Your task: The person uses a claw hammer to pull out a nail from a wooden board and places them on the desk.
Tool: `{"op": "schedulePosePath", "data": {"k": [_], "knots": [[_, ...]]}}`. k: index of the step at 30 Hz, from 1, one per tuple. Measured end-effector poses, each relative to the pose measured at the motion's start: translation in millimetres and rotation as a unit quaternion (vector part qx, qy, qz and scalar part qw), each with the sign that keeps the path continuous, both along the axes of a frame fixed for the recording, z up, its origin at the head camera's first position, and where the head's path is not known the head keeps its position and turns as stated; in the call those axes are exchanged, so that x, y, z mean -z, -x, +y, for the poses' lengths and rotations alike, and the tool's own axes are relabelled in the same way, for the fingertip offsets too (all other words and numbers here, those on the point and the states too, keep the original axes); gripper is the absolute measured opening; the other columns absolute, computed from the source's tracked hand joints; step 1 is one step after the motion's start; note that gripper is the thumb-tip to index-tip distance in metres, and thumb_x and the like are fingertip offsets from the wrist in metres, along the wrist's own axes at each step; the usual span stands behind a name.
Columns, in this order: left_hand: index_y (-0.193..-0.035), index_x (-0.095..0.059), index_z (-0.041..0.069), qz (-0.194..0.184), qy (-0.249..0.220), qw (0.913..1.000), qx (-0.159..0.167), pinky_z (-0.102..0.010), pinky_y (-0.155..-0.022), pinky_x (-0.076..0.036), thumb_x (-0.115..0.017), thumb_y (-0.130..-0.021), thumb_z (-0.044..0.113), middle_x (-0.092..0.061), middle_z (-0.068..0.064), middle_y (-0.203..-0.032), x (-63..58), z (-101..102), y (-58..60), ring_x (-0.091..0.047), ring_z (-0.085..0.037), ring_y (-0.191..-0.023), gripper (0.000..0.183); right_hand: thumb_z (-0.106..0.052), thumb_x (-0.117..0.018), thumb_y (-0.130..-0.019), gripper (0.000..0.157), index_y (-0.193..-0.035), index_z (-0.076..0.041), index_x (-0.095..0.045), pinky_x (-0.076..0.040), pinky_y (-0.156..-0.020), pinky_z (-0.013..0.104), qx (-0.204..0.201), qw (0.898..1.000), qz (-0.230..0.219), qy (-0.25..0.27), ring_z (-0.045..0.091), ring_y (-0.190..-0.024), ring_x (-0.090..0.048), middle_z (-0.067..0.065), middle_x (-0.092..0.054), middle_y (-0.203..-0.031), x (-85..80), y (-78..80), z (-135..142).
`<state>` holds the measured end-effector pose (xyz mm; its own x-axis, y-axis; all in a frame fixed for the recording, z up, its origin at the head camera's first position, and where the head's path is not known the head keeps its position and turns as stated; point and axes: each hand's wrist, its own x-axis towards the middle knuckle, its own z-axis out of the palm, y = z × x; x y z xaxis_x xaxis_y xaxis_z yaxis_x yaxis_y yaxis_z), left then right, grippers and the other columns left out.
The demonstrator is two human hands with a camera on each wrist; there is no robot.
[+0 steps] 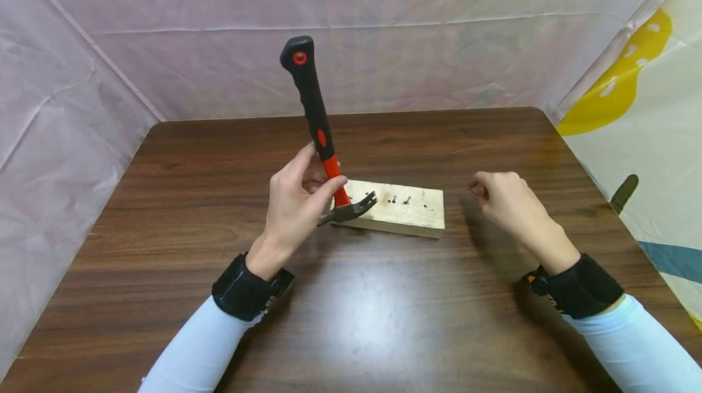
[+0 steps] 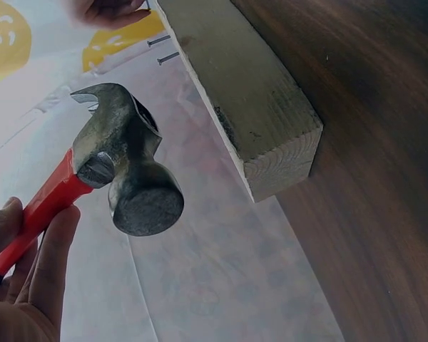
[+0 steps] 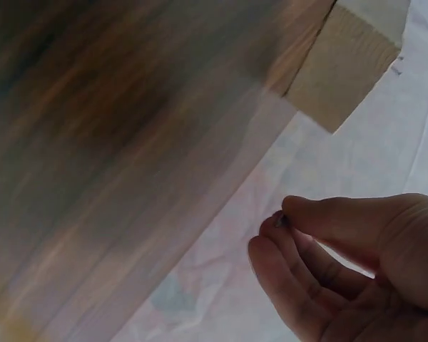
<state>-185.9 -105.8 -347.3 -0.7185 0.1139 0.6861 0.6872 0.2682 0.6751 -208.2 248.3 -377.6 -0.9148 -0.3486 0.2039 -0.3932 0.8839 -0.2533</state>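
Observation:
My left hand point(image 1: 290, 207) grips a claw hammer point(image 1: 314, 100) by the red neck of its handle, just above the head. The black grip points up and the head hangs down over the left end of a pale wooden block point(image 1: 411, 215). In the left wrist view, the round face of the hammer head point(image 2: 148, 210) shows close beside the block. Two nails point(image 1: 407, 200) stick up from the block's top among some small holes. To the right of the block, my right hand point(image 1: 507, 204) pinches a small nail point(image 3: 279, 220) between thumb and fingertips, mostly hidden.
The block lies on a brown wood-grain table point(image 1: 192, 198). A pale sheet point(image 1: 384, 70) hangs behind the far edge, with another on the left. On the right hangs a sheet with a yellow printed shape point(image 1: 609, 91).

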Motion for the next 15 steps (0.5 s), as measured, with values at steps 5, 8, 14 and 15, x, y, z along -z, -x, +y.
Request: {"op": "schedulePosePath", "data": {"k": [5, 8, 14, 15], "knots": [[-0.127, -0.059, 0.002, 0.000, 0.000, 1.0000, 0.001, -0.023, -0.058, -0.054, -0.080, -0.079, -0.005, -0.066, -0.001, -0.096, 1.0, 0.5, 0.6, -0.069, -0.016, -0.070, 0.053, 0.007, -0.060, -0.087, 0.019, -0.101, 0.001, -0.070, -0.040, -0.051, 0.030, 0.017, 0.999, -0.042, -0.023, 0.019, -0.063, -0.055, 0.011, -0.068, -0.089, -0.2, 5.5, 8.7], [-0.128, -0.059, 0.002, -0.001, 0.001, 1.0000, 0.004, -0.023, -0.058, -0.054, -0.080, -0.079, -0.004, -0.066, -0.004, -0.095, 1.9, 0.0, 0.5, -0.069, -0.017, -0.070, 0.054, 0.007, -0.056, -0.087, 0.022, -0.103, 0.001, -0.070, -0.035, -0.049, 0.028, 0.032, 0.997, -0.061, -0.027, 0.018, -0.059, -0.047, 0.014, -0.068, -0.090, 0.7, 9.2, 12.4], [-0.129, -0.059, 0.002, -0.003, 0.002, 1.0000, 0.003, -0.024, -0.059, -0.054, -0.080, -0.079, -0.003, -0.066, -0.007, -0.096, 2.2, -0.3, 0.9, -0.070, -0.018, -0.072, 0.054, 0.007, -0.056, -0.086, 0.021, -0.101, 0.002, -0.070, -0.041, -0.051, 0.029, 0.051, 0.993, -0.098, -0.030, 0.021, -0.063, -0.052, 0.010, -0.066, -0.085, 3.9, 17.0, 24.6], [-0.129, -0.059, 0.002, -0.002, 0.002, 1.0000, 0.003, -0.024, -0.060, -0.055, -0.080, -0.079, -0.003, -0.066, -0.006, -0.096, 2.1, -0.3, 1.0, -0.070, -0.018, -0.072, 0.054, 0.007, -0.056, -0.086, 0.021, -0.101, 0.002, -0.070, -0.041, -0.051, 0.029, 0.053, 0.992, -0.106, -0.031, 0.021, -0.064, -0.053, 0.009, -0.065, -0.084, 4.3, 18.2, 27.0]]}}
